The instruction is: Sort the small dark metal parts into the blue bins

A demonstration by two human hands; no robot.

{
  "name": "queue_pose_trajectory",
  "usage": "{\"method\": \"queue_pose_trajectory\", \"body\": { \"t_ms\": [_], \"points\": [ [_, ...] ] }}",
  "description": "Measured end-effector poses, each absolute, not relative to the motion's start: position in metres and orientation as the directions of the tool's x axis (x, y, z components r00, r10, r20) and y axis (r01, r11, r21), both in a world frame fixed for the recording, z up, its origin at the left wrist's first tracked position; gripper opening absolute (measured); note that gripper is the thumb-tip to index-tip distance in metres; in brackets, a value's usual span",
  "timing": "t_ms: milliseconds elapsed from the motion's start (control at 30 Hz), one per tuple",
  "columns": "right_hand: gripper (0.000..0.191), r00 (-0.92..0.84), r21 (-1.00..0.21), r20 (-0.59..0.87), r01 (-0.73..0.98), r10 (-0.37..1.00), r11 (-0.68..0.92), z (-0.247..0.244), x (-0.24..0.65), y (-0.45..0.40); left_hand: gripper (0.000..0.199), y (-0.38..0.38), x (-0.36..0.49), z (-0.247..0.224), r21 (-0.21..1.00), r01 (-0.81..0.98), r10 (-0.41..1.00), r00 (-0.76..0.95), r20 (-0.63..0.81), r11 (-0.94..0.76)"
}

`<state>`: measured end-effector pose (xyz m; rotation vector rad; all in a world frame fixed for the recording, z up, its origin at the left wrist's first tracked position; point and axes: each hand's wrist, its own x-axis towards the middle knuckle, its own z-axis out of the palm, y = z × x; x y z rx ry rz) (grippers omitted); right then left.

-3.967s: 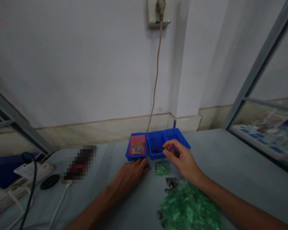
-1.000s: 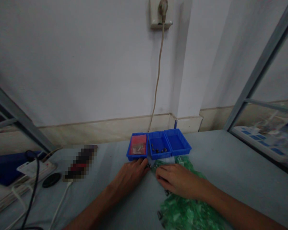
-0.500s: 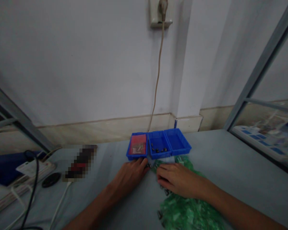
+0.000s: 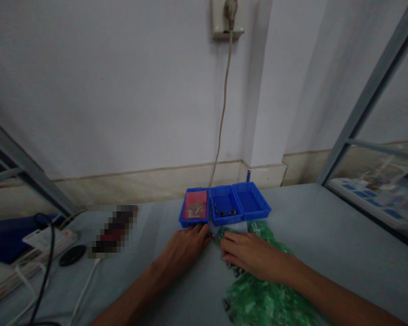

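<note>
My left hand rests on the table just in front of the left blue tray, its fingers closed in a pinch at a small dark metal part. Facing it, my right hand has its fingers curled over the edge of a green plastic bag; the fingertips are partly hidden. Small metal parts lie below the right fingers. Under and around the right forearm spreads a heap of green plastic bags.
Three blue trays stand side by side: the left has a pink sheet and a clear packet, the middle several small metal parts, the right nothing visible. Cables and a power strip lie at left. Metal frame posts flank the table.
My right hand has shifted very slightly to the left over the green bag. The left hand looks unmoved.
</note>
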<state>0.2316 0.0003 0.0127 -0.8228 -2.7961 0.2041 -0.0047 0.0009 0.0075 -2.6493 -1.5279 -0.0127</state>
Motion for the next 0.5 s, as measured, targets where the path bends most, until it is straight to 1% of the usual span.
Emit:
{"method": "queue_pose_trajectory", "body": {
  "t_ms": [167, 300, 367, 500],
  "points": [
    [0.011, -0.803, -0.174, 0.198, 0.536, 0.562, 0.826, 0.0127, 0.2302, 0.0011, 0.019, 0.0006, -0.0051, 0.0084, -0.043, 0.856, 0.854, 0.517, 0.060, -0.515],
    [0.012, -0.760, -0.200, 0.265, 0.558, 0.593, 0.805, 0.0140, 0.2287, 0.0016, 0.019, 0.0002, -0.0049, 0.0093, -0.029, 0.858, 0.857, 0.513, 0.057, -0.512],
    [0.014, -0.710, -0.262, 0.324, 0.568, 0.626, 0.780, 0.0161, 0.2284, 0.0017, 0.020, 0.0001, -0.0048, 0.0092, -0.028, 0.859, 0.857, 0.512, 0.059, -0.512],
    [0.015, -0.589, -0.427, 0.422, 0.541, 0.689, 0.724, 0.0205, 0.2293, 0.0037, 0.022, 0.0005, -0.0048, 0.0081, -0.031, 0.858, 0.855, 0.513, 0.075, -0.512]
  ]
}}
